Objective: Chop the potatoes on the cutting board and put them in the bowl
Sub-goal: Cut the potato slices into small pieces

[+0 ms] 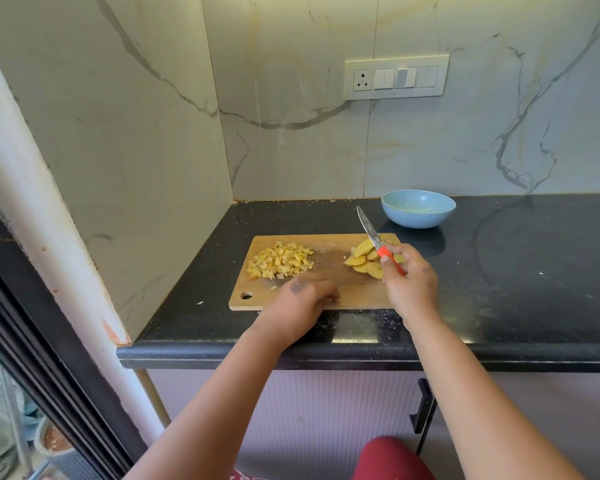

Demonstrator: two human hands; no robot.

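Observation:
A wooden cutting board (329,261) lies on the black counter. A heap of small yellow potato cubes (279,260) covers its left part. Several potato slices (362,259) are stacked at its right end. My right hand (407,282) grips a knife (371,230) by its orange handle, blade raised and pointing away over the slices. My left hand (303,299) rests on the board's near edge with its fingers curled under, blurred; nothing is visible in it. A light blue bowl (418,207) stands behind the board's right corner, and its visible inside shows no potato.
The black counter (516,271) stretches far to the right of the board. A marble wall closes the left side and the back. A switch panel (395,77) is mounted on the back wall. A small potato scrap (199,302) lies left of the board.

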